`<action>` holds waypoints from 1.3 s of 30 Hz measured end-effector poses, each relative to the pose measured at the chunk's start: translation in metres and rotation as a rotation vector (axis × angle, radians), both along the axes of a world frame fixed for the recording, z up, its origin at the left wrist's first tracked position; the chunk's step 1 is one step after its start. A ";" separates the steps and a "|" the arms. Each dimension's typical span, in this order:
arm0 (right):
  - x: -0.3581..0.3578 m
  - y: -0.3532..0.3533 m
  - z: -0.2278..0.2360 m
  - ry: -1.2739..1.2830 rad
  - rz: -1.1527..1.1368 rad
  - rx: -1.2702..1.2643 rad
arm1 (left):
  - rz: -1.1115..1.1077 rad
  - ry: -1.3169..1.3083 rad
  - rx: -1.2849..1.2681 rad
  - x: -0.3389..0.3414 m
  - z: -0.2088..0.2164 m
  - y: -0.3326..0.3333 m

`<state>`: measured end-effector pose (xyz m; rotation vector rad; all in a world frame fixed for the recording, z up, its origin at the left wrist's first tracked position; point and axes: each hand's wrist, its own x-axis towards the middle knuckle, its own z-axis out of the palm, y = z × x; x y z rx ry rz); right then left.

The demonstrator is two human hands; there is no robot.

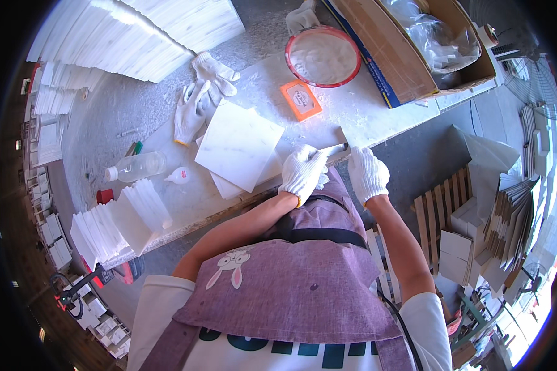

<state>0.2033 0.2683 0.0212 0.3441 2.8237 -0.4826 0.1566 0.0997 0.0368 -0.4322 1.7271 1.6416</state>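
Observation:
My left hand point(303, 171), in a white knitted glove, is closed around a slim tool point(334, 149) at the table's front edge. The tool looks like a scraper, with a pale shaft and a small dark grey flat end pointing right. Just beside that end is my right hand point(368, 174), gloved too, its fingers curled; whatever they pinch is hidden. White marble-look tiles point(240, 145) lie stacked askew left of my hands. Beyond the tool an orange-framed box point(301, 100) rests on the table point(254, 83).
A red-rimmed bowl of white powder point(323, 57) and a cardboard box point(390, 52) with plastic bags stand at the back. Spare gloves point(198, 102), a clear bottle point(141, 167), a small squeeze bottle point(178, 175) and upright tiles point(121, 216) are at left. A wooden pallet point(442, 201) stands right.

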 end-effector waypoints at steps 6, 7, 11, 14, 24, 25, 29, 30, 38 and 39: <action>0.002 -0.007 -0.001 0.018 0.144 0.128 | -0.005 -0.030 0.020 -0.003 -0.002 -0.003; 0.000 -0.003 -0.004 0.026 0.110 0.117 | 0.003 -0.046 0.033 -0.003 -0.002 -0.003; -0.003 0.000 -0.003 -0.025 0.068 0.041 | -0.022 -0.016 0.028 -0.003 -0.001 -0.002; -0.003 -0.003 -0.001 -0.019 0.077 0.041 | 0.006 -0.087 0.032 -0.006 0.005 -0.001; -0.011 0.018 0.014 -0.216 -0.617 -1.113 | 0.169 0.147 0.107 -0.006 0.036 -0.016; -0.012 0.016 0.020 -0.214 -0.621 -1.157 | 0.226 0.208 0.166 -0.002 0.035 -0.019; -0.015 0.001 0.047 -0.207 -0.644 -1.329 | -0.192 0.951 -0.253 0.002 0.029 -0.025; -0.017 0.000 0.055 -0.221 -0.650 -1.353 | -0.288 1.093 -0.394 -0.002 0.031 -0.025; -0.027 0.000 0.067 -0.302 -0.694 -1.556 | -0.298 1.549 -0.586 -0.017 0.035 -0.033; -0.030 0.001 0.071 -0.299 -0.651 -1.551 | -0.449 1.478 -0.641 -0.015 0.041 -0.037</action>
